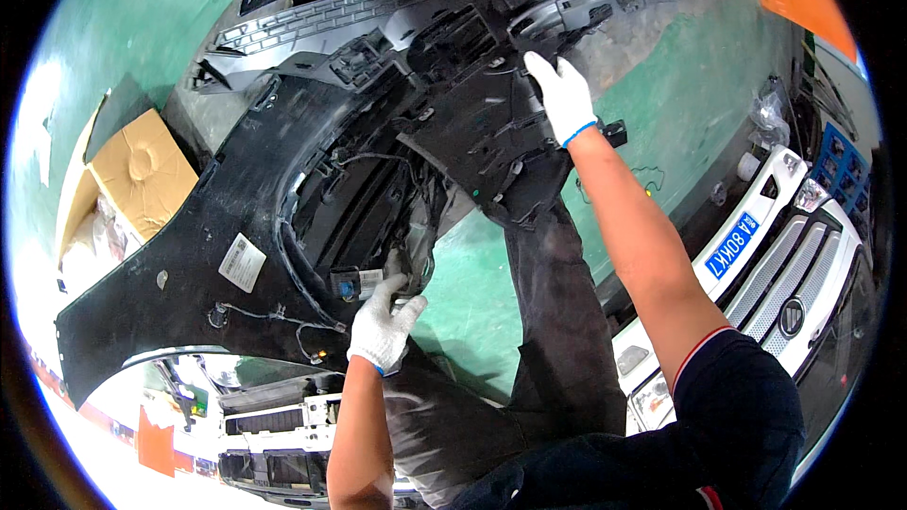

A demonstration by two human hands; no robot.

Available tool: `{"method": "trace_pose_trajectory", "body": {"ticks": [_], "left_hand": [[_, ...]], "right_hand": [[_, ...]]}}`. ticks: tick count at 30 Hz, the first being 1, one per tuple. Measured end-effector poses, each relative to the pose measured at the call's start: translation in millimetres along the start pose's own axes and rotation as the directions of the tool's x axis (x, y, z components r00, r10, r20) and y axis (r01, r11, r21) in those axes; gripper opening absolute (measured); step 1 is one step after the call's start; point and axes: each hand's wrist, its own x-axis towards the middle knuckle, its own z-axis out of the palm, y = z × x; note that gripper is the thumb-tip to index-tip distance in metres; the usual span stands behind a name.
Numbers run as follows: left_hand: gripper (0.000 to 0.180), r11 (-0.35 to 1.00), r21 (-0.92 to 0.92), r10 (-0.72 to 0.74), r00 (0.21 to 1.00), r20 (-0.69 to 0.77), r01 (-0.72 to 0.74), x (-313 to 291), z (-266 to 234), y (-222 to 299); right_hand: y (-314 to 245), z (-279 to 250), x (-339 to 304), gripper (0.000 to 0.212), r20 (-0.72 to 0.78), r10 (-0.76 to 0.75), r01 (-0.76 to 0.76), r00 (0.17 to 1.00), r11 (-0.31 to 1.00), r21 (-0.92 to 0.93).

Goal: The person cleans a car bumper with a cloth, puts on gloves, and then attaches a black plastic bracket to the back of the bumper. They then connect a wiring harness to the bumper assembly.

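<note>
A big black car bumper cover (222, 179) with a curved opening stretches across the view from lower left to the top. My left hand (383, 326), in a white knit glove, is at the inner edge of the opening, thumb and fingers apart. Close to its fingertips is a small labelled part with a blue piece (350, 284). A thin wiring harness (274, 314) runs along the cover near that hand. Farther off, my right hand (562, 104), in a white glove with a blue cuff, lies by the edge of a dark plastic panel (482, 127), fingers stretched forward and thumb spread.
On the left stands an open cardboard box (142, 175). Grey and black car trim pieces (321, 24) lie at the top. On the right is a white vehicle front (756, 255) with a blue plate. My trousered legs (562, 321) stand close to the cover on a green floor (472, 288).
</note>
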Motion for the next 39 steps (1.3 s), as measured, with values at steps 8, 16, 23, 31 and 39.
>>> {"method": "trace_pose_trajectory", "body": {"ticks": [8,16,23,31,39], "left_hand": [[0.063,0.902,0.379,0.242,0.969,-0.044,-0.208,-11.3,13.1,9.7],[0.062,0.706,0.547,0.576,0.814,-0.073,-0.45,-45.0,30.3,2.6],[0.044,0.941,-0.065,0.311,0.926,-0.213,-0.331,-18.9,-3.7,-5.6],[0.028,0.823,-0.466,0.257,0.944,-0.206,-0.326,47.6,-22.4,11.4],[0.041,0.56,-0.827,-0.066,0.998,0.007,0.043,83.5,-22.8,23.5]], "right_hand": [[-8.0,52.0,-31.6,0.069,0.101,0.057,-0.069,0.993,0.989,0.127],[7.7,127.9,-40.9,0.063,-0.048,0.156,-0.127,0.987,0.918,0.375],[-34.7,94.3,-19.1,0.065,-0.248,0.094,-0.056,0.964,0.986,0.158],[-28.7,16.8,11.5,0.037,-0.12,-0.032,0.059,0.992,0.972,0.225],[-6.8,12.9,26.2,0.035,-0.21,-0.076,0.126,0.975,0.964,0.235]]}}
